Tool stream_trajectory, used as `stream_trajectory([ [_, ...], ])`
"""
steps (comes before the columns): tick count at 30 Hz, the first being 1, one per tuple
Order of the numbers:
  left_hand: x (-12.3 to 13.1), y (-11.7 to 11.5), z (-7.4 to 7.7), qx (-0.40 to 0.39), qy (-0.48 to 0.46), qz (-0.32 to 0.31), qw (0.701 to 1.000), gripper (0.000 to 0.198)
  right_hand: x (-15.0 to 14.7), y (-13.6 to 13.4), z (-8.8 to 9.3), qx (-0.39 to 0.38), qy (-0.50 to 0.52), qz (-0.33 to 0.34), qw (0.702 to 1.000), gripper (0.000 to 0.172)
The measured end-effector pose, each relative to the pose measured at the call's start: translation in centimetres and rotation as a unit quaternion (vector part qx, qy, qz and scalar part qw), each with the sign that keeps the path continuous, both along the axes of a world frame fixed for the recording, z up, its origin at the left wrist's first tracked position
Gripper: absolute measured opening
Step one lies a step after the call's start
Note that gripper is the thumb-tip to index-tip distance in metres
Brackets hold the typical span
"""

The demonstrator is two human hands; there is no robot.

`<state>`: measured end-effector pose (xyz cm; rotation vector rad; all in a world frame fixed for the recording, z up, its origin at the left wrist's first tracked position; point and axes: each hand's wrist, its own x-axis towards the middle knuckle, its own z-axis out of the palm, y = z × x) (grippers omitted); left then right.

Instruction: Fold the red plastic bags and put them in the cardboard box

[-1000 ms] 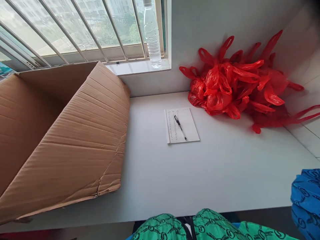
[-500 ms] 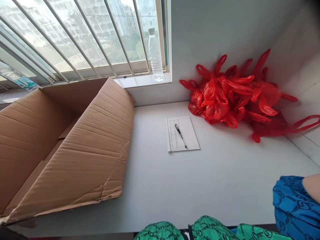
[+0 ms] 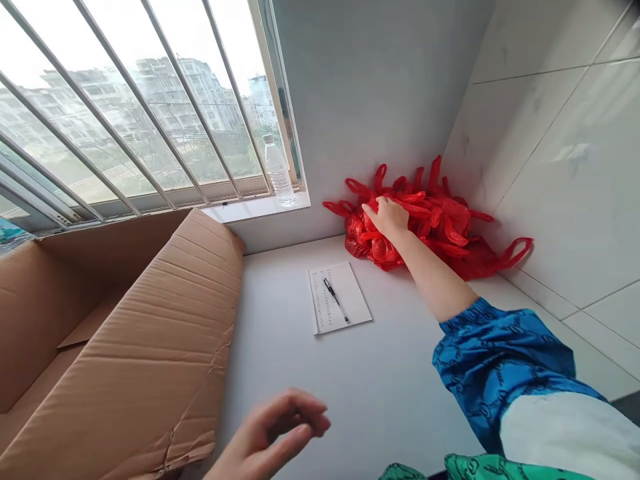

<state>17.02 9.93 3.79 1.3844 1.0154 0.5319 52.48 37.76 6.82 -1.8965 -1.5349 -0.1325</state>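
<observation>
The right hand [image 3: 389, 215] was stretched far across the white table [image 3: 400, 387] and was laid on top of the heap of red plastic bags [image 3: 440, 223], which was piled in the corner where the grey wall met the tiled wall. The fingers [image 3: 373, 215] were curled down into the bags at the left side of the heap, but it could not be told whether a bag was already pinched or only touched. The left hand [image 3: 273, 437] was held low over the near edge of the table, with nothing in it, the fingers loosely bent and apart.

A sheet of paper with printed lines [image 3: 337, 297] was seen just beside the heap, and a pen [image 3: 335, 300] was lying on it. A large cardboard box [image 3: 115, 340] was lying open at the left, and a clear water bottle [image 3: 279, 171] was standing on the window sill.

Some trouble could be expected here. The bags were thin and their handles were tangled, so several might be dragged together if one was pulled. The blue sleeve [image 3: 500, 360] was passing near the paper, and the pen might be rolled off by it.
</observation>
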Motion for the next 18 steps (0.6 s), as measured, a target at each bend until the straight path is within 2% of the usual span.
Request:
stream_trajectory([
  [1, 1.2, 0.5, -0.8, -0.010, -0.011, -0.017, 1.000, 0.028, -0.2, 0.8, 0.1, -0.026, 0.001, -0.015, 1.000, 0.047],
  [3, 2.9, 1.4, -2.3, 0.005, -0.024, -0.012, 1.000, 0.033, 0.3, 1.3, 0.5, -0.047, 0.005, -0.021, 0.999, 0.039],
  [6, 3.0, 2.4, -3.4, 0.019, -0.043, -0.001, 0.999, 0.034, 1.7, 0.0, 1.1, -0.009, 0.007, 0.007, 1.000, 0.030],
  [8, 2.1, 3.0, -3.6, 0.016, -0.050, 0.020, 0.998, 0.034, 2.2, -1.6, 1.5, 0.078, 0.035, 0.077, 0.993, 0.032],
  [11, 1.0, 4.3, -3.8, 0.029, -0.050, 0.087, 0.994, 0.035, 1.1, -4.6, 1.6, 0.197, 0.132, 0.221, 0.946, 0.026],
  [12, 1.0, 4.8, -4.0, 0.039, -0.053, 0.112, 0.992, 0.037, 0.3, -5.6, 1.3, 0.198, 0.169, 0.257, 0.931, 0.025],
  [14, 1.4, 5.9, -4.5, 0.060, -0.068, 0.157, 0.983, 0.049, -1.8, -7.5, 0.1, 0.151, 0.239, 0.314, 0.906, 0.024],
  [16, 1.9, 6.8, -5.4, 0.078, -0.088, 0.195, 0.974, 0.065, -4.0, -9.5, -1.8, 0.085, 0.288, 0.357, 0.885, 0.025],
  [18, 2.2, 7.4, -6.5, 0.097, -0.095, 0.225, 0.965, 0.075, -5.7, -11.3, -4.2, 0.027, 0.289, 0.398, 0.870, 0.026],
])
